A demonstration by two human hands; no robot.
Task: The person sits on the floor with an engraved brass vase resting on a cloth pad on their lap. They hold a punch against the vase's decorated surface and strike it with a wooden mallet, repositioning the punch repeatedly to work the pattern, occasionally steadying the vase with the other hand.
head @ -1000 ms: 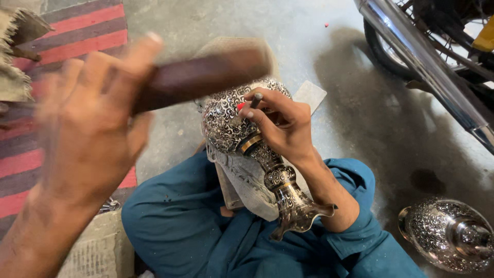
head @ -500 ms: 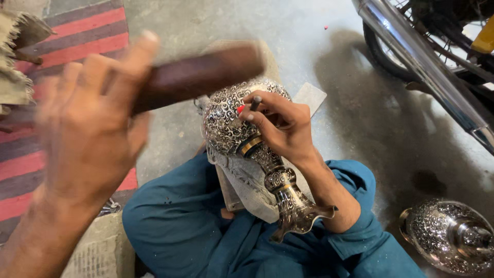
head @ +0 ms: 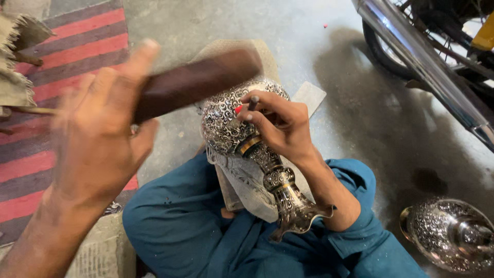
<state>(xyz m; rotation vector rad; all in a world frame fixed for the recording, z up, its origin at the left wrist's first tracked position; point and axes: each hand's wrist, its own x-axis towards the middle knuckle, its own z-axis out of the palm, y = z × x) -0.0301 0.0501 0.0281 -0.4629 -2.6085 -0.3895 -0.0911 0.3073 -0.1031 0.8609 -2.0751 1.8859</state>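
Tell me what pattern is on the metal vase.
Dense scrolling engraving, silver on dark, covers the metal vase; head view.

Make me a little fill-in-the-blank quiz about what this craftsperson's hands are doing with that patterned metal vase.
1. The left hand grips a dark wooden ____ raised above the vase.
2. The right hand pinches a thin metal ____ whose tip rests against the vase's round body.
3. The vase lies across the lap on trousers coloured ____.
4. On the left, the floor bears a rug with red and ____ stripes.

Missing words: mallet; punch; teal; grey
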